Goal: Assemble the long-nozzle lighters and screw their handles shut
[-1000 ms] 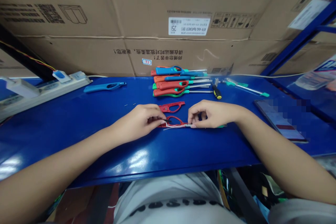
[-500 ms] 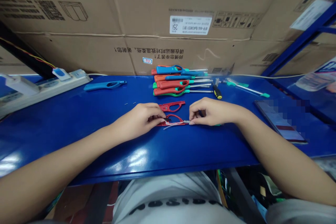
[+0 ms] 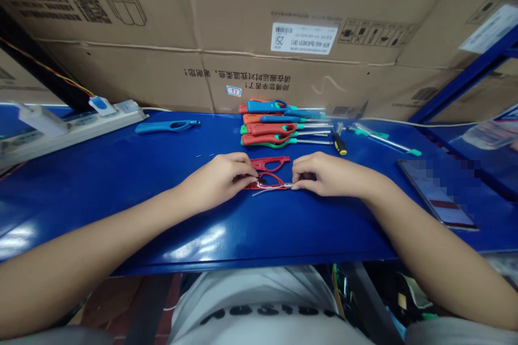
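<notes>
A red half shell of a stick lighter (image 3: 272,174) lies open on the blue table between my hands, with a thin white wire (image 3: 267,190) running along it. My left hand (image 3: 226,175) pinches a small black part (image 3: 261,179) at the shell's handle end. Thumb and fingers of my right hand (image 3: 324,173) close on the metal tube (image 3: 288,185) at the shell's front end; the rest of the tube is hidden behind the hand. Just beyond lies the other red half shell (image 3: 259,164), touched by neither hand's fingertips.
Several stick lighters (image 3: 271,129) are stacked behind, beside a yellow-black screwdriver (image 3: 340,144). A blue lighter handle (image 3: 165,126) and two tiny pins lie left. A metal lighter tube (image 3: 390,141) and a phone (image 3: 439,194) lie right. A power strip (image 3: 81,132) stands left, cardboard behind.
The view has swung slightly, so the table's things sit a little farther right. Both hands keep their pinches at the red half shell, with only slight finger movement.
</notes>
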A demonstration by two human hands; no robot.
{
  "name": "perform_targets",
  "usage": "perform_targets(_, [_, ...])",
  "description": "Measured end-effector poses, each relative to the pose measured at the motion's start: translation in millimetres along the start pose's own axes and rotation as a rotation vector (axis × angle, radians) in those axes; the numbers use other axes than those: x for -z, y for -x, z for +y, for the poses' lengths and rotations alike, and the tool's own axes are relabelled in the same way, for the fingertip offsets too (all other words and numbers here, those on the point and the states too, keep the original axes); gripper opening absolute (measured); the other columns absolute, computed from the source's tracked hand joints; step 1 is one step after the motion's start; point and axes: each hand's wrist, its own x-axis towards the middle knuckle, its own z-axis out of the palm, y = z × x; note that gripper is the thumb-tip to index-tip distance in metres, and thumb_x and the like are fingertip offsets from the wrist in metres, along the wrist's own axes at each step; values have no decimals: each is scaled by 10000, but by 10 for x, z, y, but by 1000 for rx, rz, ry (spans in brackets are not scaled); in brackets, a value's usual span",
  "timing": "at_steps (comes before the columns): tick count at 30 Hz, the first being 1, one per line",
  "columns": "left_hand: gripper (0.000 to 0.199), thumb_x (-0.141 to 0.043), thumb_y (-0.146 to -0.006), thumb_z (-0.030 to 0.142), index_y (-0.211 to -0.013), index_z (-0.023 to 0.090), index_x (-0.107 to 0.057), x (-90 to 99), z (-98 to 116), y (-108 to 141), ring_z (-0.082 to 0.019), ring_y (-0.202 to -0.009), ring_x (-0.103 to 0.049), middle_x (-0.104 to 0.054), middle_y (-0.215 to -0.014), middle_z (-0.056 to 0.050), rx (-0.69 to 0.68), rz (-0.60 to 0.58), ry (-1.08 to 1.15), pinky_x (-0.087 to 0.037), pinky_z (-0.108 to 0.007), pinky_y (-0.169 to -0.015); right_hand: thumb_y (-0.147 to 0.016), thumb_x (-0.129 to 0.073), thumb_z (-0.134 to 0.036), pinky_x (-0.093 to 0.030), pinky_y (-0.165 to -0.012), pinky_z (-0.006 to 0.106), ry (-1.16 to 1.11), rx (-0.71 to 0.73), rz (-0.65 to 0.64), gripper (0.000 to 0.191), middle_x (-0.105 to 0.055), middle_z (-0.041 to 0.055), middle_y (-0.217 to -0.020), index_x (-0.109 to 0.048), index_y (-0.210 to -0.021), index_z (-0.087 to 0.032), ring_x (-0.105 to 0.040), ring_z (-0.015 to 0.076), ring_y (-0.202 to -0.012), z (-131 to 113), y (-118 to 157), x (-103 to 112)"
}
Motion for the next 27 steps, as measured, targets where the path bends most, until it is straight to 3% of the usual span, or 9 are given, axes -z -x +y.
perform_targets(9, [153, -602, -958, 135, -971, 169, -750, -61, -14, 7, -187, -872, -696, -705, -989, -59, 4, 54, -62, -552, -298, -775, -897, -666, -196, -422, -657, 264, -45, -68, -5, 62, -698, 48, -885, -696, -850, -170, -599, 159, -754, -18, -4, 14])
perform_targets(19, [201, -523, -1003, 172, -1034, 148, -720, -122, -48, 1, -231, -939, -696, -697, -1046, -96, 60, 61, -106, -569, -377, -842, -916, -638, -191, -430, -696, 272, -14, -13, 3, 75, -691, 50, -901, -679, -857, -167, -603, 163, -786, -25, -1, 1])
perform_targets(27, [211, -501, -1011, 193, -1041, 168, -708, -145, -92, -18, -218, -945, -691, -695, -1054, -88, 42, 103, -116, -566, -355, -838, -917, -640, -181, -439, -704, 281, -38, 10, -19, 87, -685, 51, -874, -697, -854, -163, -604, 168, -782, -55, -1, 20])
